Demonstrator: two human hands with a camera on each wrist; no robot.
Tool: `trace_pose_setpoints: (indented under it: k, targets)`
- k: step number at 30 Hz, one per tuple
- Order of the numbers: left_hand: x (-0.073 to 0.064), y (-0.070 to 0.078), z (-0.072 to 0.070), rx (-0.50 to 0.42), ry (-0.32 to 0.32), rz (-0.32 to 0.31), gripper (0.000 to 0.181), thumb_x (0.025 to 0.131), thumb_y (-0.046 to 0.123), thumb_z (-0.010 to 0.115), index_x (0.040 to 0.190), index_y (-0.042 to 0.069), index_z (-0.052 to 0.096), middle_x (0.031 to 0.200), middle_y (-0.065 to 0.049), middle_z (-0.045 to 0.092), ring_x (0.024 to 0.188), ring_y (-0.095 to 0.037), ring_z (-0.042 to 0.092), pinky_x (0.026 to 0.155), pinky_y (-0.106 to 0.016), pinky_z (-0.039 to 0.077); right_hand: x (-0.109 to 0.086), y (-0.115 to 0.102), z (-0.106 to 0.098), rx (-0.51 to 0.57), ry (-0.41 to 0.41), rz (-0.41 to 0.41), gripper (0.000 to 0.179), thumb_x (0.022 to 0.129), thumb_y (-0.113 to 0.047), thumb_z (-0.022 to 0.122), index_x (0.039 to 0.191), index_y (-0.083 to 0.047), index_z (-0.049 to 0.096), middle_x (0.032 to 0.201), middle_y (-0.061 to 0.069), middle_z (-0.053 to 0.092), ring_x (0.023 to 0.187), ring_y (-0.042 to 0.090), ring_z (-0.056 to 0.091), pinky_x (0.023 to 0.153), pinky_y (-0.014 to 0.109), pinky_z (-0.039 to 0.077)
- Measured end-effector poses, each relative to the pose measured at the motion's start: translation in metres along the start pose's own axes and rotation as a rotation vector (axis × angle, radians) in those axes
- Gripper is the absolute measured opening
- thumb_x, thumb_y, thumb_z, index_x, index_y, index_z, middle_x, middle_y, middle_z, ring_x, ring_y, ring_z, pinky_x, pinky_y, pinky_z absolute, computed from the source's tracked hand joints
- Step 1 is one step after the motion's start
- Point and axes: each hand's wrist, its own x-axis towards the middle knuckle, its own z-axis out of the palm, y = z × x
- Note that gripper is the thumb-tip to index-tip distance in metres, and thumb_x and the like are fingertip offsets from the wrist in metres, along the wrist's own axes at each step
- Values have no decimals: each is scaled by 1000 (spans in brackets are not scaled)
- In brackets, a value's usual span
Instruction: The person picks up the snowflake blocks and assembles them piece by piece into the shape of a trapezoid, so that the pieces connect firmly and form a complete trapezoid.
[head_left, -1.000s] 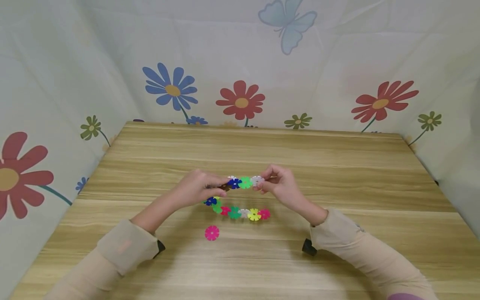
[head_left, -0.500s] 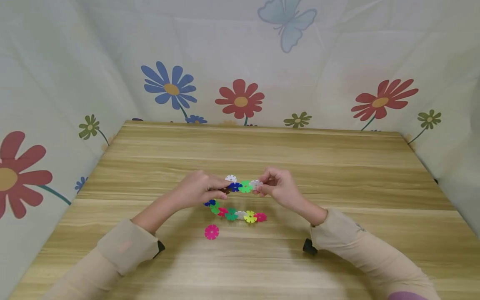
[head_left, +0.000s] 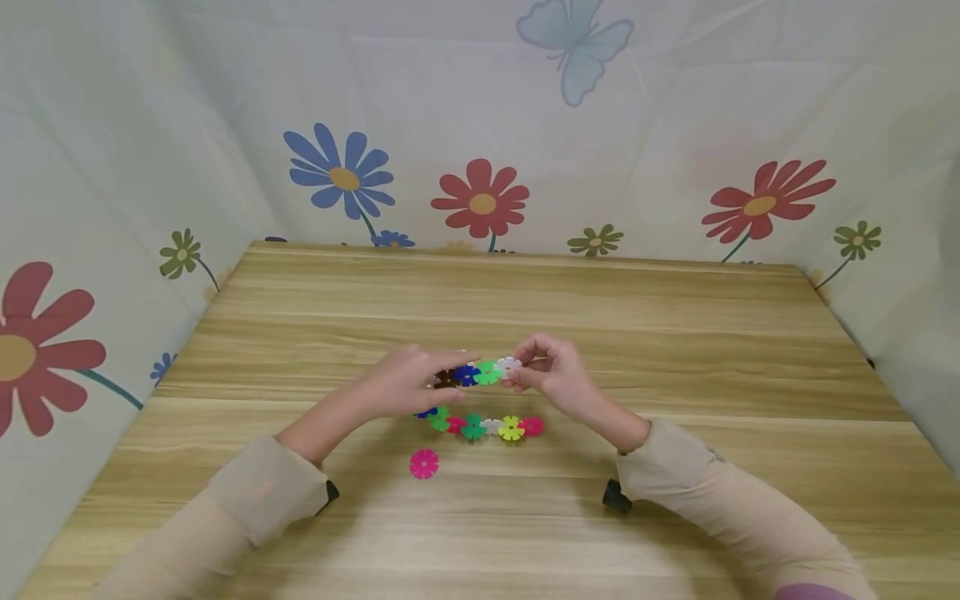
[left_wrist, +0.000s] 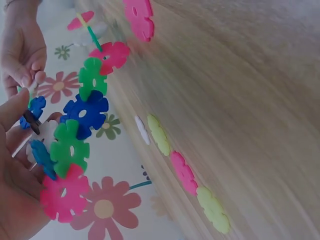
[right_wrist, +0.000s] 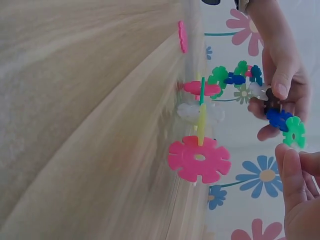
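Note:
A chain of slotted, flower-shaped plastic discs [head_left: 487,372] hangs between the hands over the table. The left hand [head_left: 397,379] holds it loosely between thumb and fingers around a dark brown disc [head_left: 448,379]. At the chain's far end, the right hand [head_left: 562,375] pinches a white disc [head_left: 508,367], right beside a bright green disc [right_wrist: 294,132]. From the left hand the chain bends back beneath, through a blue disc [left_wrist: 85,112] and other colours, and finishes in a pink disc [right_wrist: 200,159]. The left palm covers part of the bend in the head view.
One loose pink disc [head_left: 423,463] lies on the wooden table [head_left: 480,533], nearer than the chain. In the left wrist view, several more discs lie in a row on the wood, including a yellow disc [left_wrist: 213,210]. A flower-printed curtain [head_left: 645,150] stands behind the table.
The left hand has shifted slightly right, its index finger reaching farther along the chain. More of the brown disc shows, and the white disc behind is mostly covered. The lower strand has swung slightly right.

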Motion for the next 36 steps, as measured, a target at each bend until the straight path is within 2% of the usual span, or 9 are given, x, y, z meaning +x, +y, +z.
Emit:
trace_pose_setpoints:
  k: [4, 6, 10, 13, 19, 23, 27, 30, 36]
  targets:
    - [3, 2, 1, -25, 7, -15, 51, 82, 37, 60, 127, 16, 48, 90, 0, 65, 58, -6, 47, 51, -16, 38, 0, -1, 4, -2, 11, -9, 13, 77, 14, 55, 89, 12, 53, 81, 26, 58, 66, 23, 64, 59, 30, 54]
    - [4, 3, 2, -26, 4, -18, 52, 81, 40, 60, 127, 17, 49, 99, -1, 65, 63, -6, 51, 53, -15, 40, 0, -1, 6, -9, 14, -8, 13, 76, 14, 56, 89, 12, 53, 82, 26, 58, 66, 19, 64, 60, 31, 54]
    - [7, 3, 5, -37, 5, -2, 52, 81, 43, 59, 125, 17, 51, 109, -2, 63, 73, -9, 57, 60, -16, 43, -1, -1, 9, -13, -2, 0, 12, 78, 12, 56, 89, 11, 53, 82, 25, 58, 69, 29, 63, 61, 37, 54]
    - [8, 3, 7, -52, 17, 14, 51, 80, 42, 60, 122, 16, 54, 108, -3, 64, 71, -8, 57, 61, -16, 44, -2, -1, 9, -11, -24, 8, 11, 79, 10, 56, 89, 10, 52, 84, 25, 57, 71, 35, 62, 63, 44, 52]
    - [7, 1, 8, -55, 36, 22, 48, 79, 39, 62, 119, 14, 57, 105, -4, 65, 62, -5, 51, 56, -15, 40, -1, 2, 8, -39, -58, 24, 15, 79, 9, 55, 94, 9, 52, 89, 25, 57, 71, 25, 64, 64, 42, 53]
    - [4, -4, 4, -45, 32, -25, 46, 78, 35, 65, 118, 14, 58, 102, -3, 66, 60, -5, 48, 55, -15, 39, 0, 4, 7, -43, -77, 42, 23, 78, 11, 55, 101, 9, 51, 95, 28, 55, 75, 26, 64, 65, 38, 54]
    - [0, -11, -3, -80, -5, -91, 47, 78, 35, 64, 119, 13, 58, 95, -3, 67, 58, -6, 46, 53, -18, 38, 1, 6, 8, -53, -87, 46, 27, 77, 11, 58, 103, 11, 50, 96, 32, 52, 76, 30, 63, 64, 34, 53]
    - [-3, -18, -9, -99, -20, -111, 47, 78, 35, 64, 118, 11, 58, 100, -5, 67, 65, -7, 55, 58, -19, 43, 1, 7, 11, -59, -112, 51, 28, 77, 9, 59, 103, 12, 50, 96, 32, 52, 75, 25, 62, 63, 36, 53]
    - [-10, -30, -15, -82, -53, -165, 45, 78, 34, 65, 119, 15, 58, 112, -5, 62, 81, -11, 58, 70, -24, 46, 2, 8, 22, -30, -256, 129, 28, 78, 5, 58, 104, 12, 52, 98, 30, 54, 74, 15, 61, 66, 43, 52]
